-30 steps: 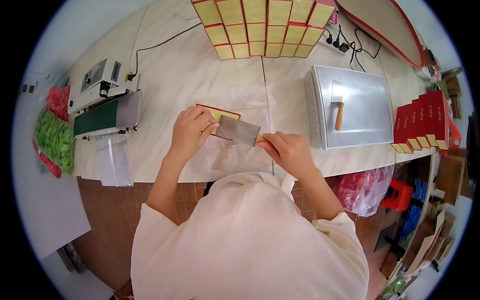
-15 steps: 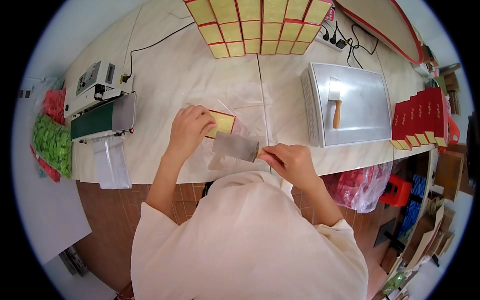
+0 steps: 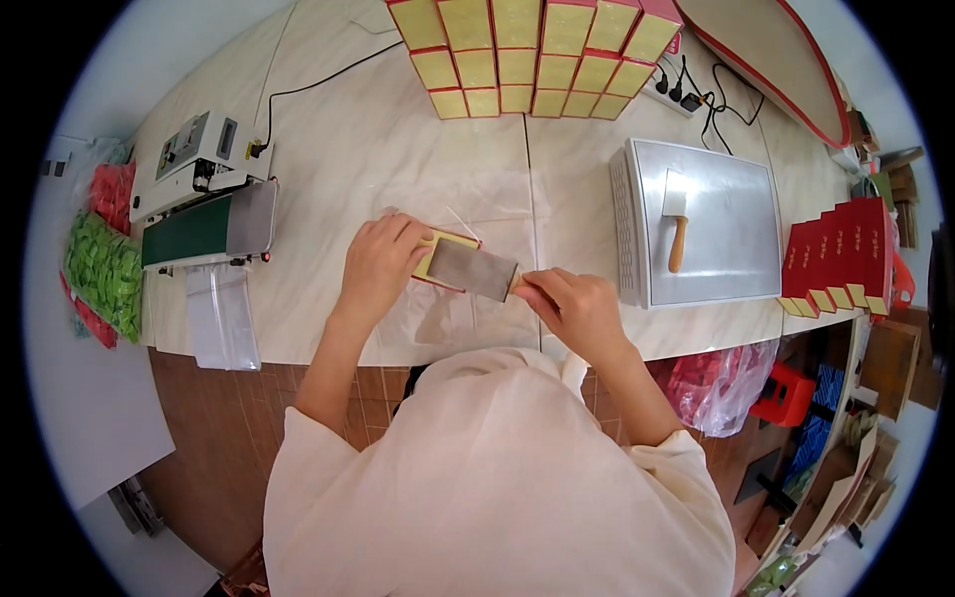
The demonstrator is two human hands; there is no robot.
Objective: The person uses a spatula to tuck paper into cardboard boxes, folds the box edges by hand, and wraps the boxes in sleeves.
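Note:
My left hand [image 3: 383, 261] is closed on the left end of a small box [image 3: 456, 238] with a yellow face and red edges. With my right hand [image 3: 575, 304] I grip the wooden handle of a scraper. The flat metal blade of the scraper [image 3: 476, 271] lies over the box's yellow face and covers much of it. Whether the blade presses on the box, I cannot tell. Clear plastic film [image 3: 423, 313] spreads on the table around and under the box.
A grey metal hot plate [image 3: 731, 249] stands to the right, with a second scraper [image 3: 677, 234] on top. Stacked yellow-faced boxes [image 3: 517, 55] are at the back, red boxes [image 3: 841, 249] far right. A sealing machine [image 3: 209, 224] with a green belt and plastic bags [image 3: 223, 318] are left.
The scraper blade has moved up and left, from the box's lower edge onto its yellow face. My left hand keeps its hold on the box. The whole view has shifted slightly.

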